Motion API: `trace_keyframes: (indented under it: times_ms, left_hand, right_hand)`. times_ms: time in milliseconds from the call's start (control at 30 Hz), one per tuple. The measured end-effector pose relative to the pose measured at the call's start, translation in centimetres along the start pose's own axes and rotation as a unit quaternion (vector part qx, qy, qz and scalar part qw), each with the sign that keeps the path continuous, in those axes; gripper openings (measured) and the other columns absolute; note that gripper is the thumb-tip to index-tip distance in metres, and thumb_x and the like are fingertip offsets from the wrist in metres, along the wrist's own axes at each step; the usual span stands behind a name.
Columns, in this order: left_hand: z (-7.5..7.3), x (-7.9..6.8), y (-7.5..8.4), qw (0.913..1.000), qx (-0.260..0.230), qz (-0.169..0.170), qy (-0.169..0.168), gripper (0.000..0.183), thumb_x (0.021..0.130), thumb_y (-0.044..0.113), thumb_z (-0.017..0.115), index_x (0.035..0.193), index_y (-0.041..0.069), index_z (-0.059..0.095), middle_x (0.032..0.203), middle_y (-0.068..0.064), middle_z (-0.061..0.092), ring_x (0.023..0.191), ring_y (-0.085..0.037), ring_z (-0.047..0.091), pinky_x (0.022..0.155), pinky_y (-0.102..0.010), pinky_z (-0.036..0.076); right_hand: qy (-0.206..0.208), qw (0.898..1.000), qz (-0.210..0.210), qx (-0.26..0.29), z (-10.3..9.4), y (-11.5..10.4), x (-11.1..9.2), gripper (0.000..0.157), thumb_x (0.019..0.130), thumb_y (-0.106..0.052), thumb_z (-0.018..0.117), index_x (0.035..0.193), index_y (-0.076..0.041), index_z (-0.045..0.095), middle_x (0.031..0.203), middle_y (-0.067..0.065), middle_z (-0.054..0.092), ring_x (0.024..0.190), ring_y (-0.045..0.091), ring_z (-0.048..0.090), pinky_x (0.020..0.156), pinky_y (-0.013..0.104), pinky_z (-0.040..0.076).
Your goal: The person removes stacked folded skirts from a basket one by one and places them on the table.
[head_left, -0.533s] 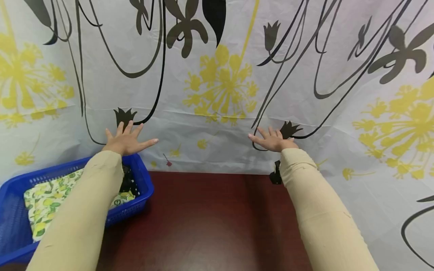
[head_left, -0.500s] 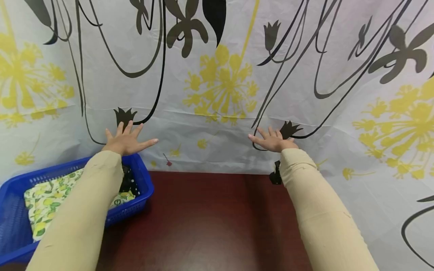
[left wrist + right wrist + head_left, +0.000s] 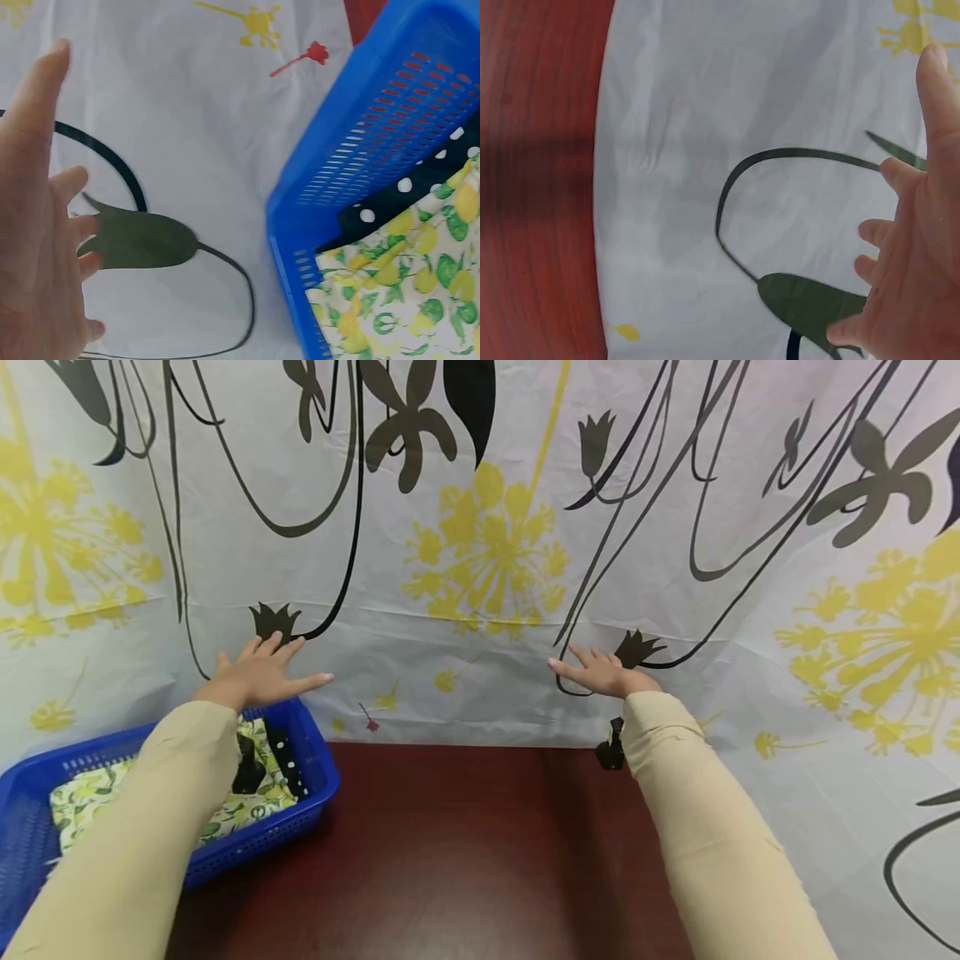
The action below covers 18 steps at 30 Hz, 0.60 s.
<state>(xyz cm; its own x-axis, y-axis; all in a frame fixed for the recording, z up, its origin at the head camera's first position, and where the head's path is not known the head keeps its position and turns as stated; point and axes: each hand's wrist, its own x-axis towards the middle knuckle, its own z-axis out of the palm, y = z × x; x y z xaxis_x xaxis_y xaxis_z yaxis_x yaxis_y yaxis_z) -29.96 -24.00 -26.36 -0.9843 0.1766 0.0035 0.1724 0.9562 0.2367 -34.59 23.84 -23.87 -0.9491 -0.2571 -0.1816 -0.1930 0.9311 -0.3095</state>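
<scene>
My left hand reaches forward with fingers spread and thumb pointing right, holding nothing. It is over the back of a blue plastic basket, in front of a white cloth printed with flowers. In the basket lie a lemon-print cloth and a black cloth with white dots. My right hand is held out likewise, fingers spread and thumb to the left, nothing in it. A printed dark tulip shows behind its fingers in the right wrist view.
A dark red-brown wooden table lies between my forearms. The patterned cloth hangs along its back edge and rises behind it. Small black devices sit under both wrists, one beside the right sleeve.
My left hand and forearm have shifted left and slightly down, uncovering more of the dotted cloth in the basket. The right hand has hardly moved. The head view has tilted slightly.
</scene>
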Motion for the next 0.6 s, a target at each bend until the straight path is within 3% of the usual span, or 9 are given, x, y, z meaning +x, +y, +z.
trace_keyframes:
  times_ms: [133,267,400,600]
  left_hand:
    - [-0.9,-0.5,-0.3,0.9991,-0.017,0.036,0.015,0.09,0.085,0.065,0.043,0.143,-0.001,0.024,0.14,-0.033,0.025,0.123,-0.052,0.025,0.092,-0.07,0.017]
    - [-1.7,-1.5,-0.6,0.9958,-0.059,0.068,0.021,0.077,0.089,0.05,0.05,0.135,-0.009,0.034,0.122,-0.036,0.045,0.109,-0.048,0.046,0.085,-0.061,0.037]
    - [-2.2,-2.6,-0.7,0.9935,-0.081,0.074,0.027,0.071,0.09,0.045,0.052,0.132,-0.01,0.039,0.113,-0.035,0.053,0.101,-0.045,0.052,0.081,-0.057,0.042]
    - [-2.7,-4.0,-0.7,0.9895,-0.101,0.094,0.041,0.063,0.091,0.039,0.053,0.131,-0.008,0.041,0.108,-0.032,0.057,0.098,-0.044,0.054,0.08,-0.056,0.043]
  right_hand:
    - [0.005,0.997,-0.057,0.049,-0.7,-0.7,0.2,0.076,0.095,-0.049,0.037,0.147,-0.003,0.006,0.148,0.026,0.006,0.133,0.043,0.01,0.102,0.059,0.018]
    - [0.005,0.992,-0.104,0.074,-1.3,-2.2,0.1,0.068,0.096,-0.037,0.046,0.145,0.0,0.018,0.144,0.027,0.022,0.128,0.041,0.028,0.098,0.055,0.03]
    - [0.003,0.987,-0.146,0.066,-1.8,-4.4,-0.2,0.062,0.096,-0.031,0.048,0.143,0.002,0.025,0.137,0.026,0.036,0.121,0.038,0.04,0.095,0.05,0.036]
    - [-0.015,0.983,-0.171,0.057,-2.2,-7.7,-0.7,0.061,0.096,-0.032,0.048,0.144,-0.002,0.025,0.132,0.023,0.045,0.119,0.033,0.045,0.094,0.047,0.039]
